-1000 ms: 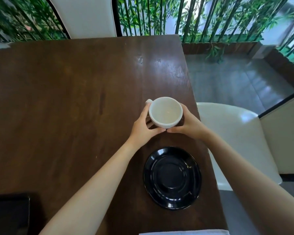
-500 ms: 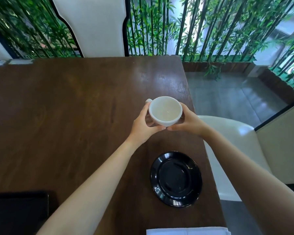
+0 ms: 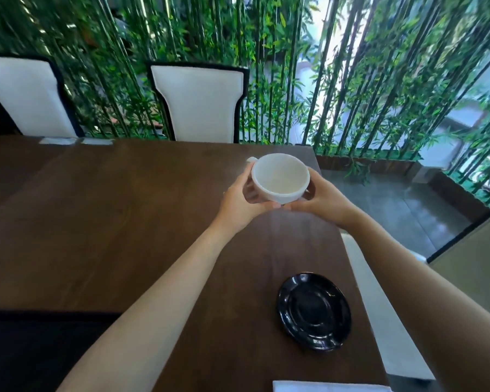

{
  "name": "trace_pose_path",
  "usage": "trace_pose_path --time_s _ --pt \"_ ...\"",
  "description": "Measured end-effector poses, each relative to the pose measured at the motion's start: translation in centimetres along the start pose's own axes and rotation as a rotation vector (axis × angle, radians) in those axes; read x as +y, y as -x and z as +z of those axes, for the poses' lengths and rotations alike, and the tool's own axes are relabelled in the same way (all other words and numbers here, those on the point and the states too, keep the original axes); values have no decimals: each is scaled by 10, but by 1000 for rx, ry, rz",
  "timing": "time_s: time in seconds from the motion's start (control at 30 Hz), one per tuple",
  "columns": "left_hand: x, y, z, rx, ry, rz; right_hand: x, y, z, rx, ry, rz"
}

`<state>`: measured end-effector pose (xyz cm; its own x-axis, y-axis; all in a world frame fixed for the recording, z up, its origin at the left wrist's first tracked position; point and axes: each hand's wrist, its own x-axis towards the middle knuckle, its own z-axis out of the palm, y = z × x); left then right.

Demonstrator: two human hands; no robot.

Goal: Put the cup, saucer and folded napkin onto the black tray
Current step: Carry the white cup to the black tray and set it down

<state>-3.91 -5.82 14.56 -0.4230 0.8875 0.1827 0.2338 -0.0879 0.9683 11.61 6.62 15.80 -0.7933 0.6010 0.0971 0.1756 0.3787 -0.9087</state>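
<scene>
- Step in hand: my left hand (image 3: 239,202) and right hand (image 3: 324,200) clasp the cup (image 3: 280,178), lifted above the table (image 3: 125,222).
- Next: carry it left to the black tray (image 3: 40,349); saucer (image 3: 314,311) and napkin (image 3: 328,387) remain.

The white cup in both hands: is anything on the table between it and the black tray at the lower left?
Nothing visible. The white cup is held above the table, and bare wood runs to the black tray. Only the person's left forearm crosses above.

Cup (image 3: 280,178) beyond saucer (image 3: 314,311) — napkin (image 3: 330,386) nearest.
</scene>
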Motion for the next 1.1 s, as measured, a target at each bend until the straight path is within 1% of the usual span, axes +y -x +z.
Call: trace_pose_path --time_s 0.1,0.23,0.43,0.8,1.1 --pt "22 11 -25 37 8 26 -32 -3 14 -5 8 -37" --pt "46 29 -64 98 21 54 -72 -9 38 -58 2 -80" --pt "65 66 -133 224 -48 75 -125 -22 96 -142 9 -161" --pt "62 160 -279 475 -167 11 -196 -52 252 -343 26 -313" --pt "49 257 -369 703 -248 -74 -236 -59 384 -564 32 -404"
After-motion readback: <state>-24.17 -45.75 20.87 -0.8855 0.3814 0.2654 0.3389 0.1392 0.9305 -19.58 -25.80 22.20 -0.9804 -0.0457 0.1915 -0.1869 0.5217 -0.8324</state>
